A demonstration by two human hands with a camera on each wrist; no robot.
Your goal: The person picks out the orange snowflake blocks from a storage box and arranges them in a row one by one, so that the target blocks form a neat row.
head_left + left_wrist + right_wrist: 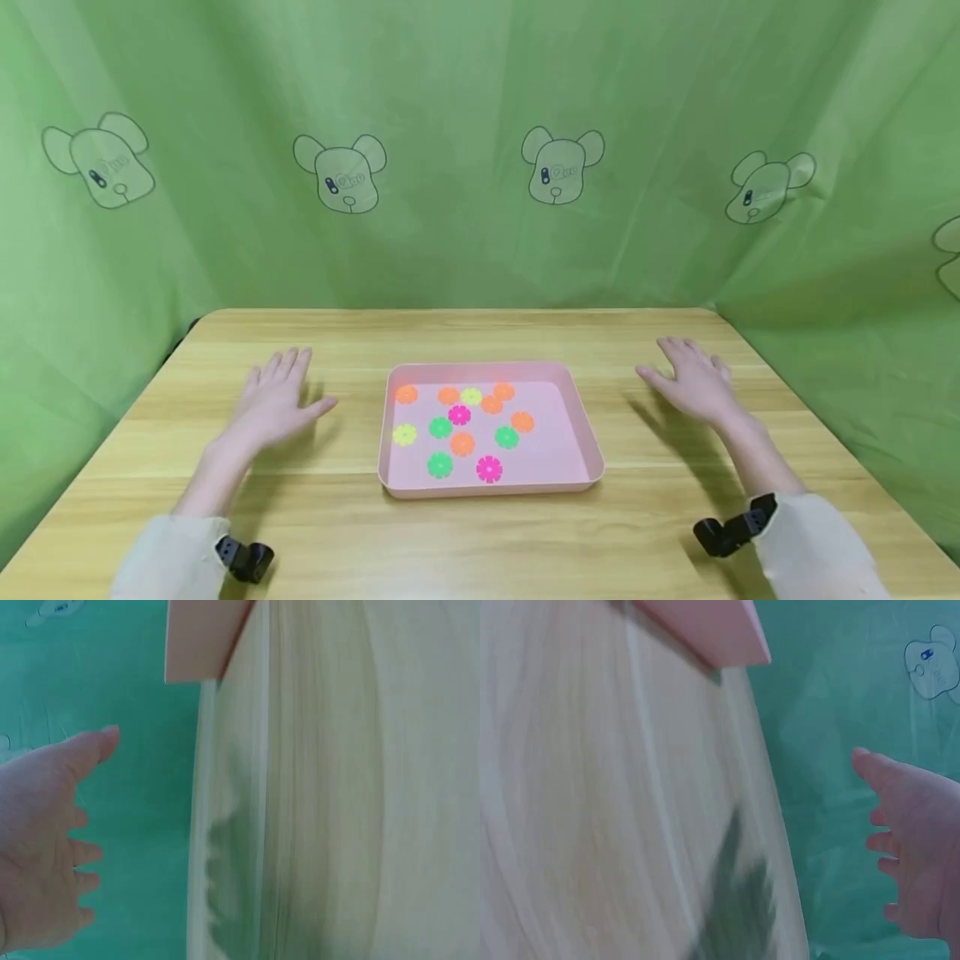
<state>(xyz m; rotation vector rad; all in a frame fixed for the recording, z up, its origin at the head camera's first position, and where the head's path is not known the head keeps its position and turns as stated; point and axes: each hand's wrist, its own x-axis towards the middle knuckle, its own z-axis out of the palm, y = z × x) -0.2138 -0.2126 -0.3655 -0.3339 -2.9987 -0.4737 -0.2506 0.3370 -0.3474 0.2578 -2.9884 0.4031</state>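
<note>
Toward the left edge of a pink tray (558, 442), most discs (462, 443) are scattered. Left hand (273, 408) and right hand (696, 383) are held alongside, fingers extended.

Pink rectangular plastic-looking tray (558, 450) on pale wood-grain table (315, 533), approx ctr. Green printed fabric curtain (450, 275) behind table & along both sides. Person's L hand (273, 408) over table, L of tray; R hand (697, 383) over table, R of tray; both apart from it. In tray, mostly L & ctr, flat notched round discs: yellow disc (405, 434) nr L wall, 2nd yellow at back btwn orange discs (448, 396); magenta disc (489, 468) nr front wall, w/ green disc (440, 465) to its L.
</note>
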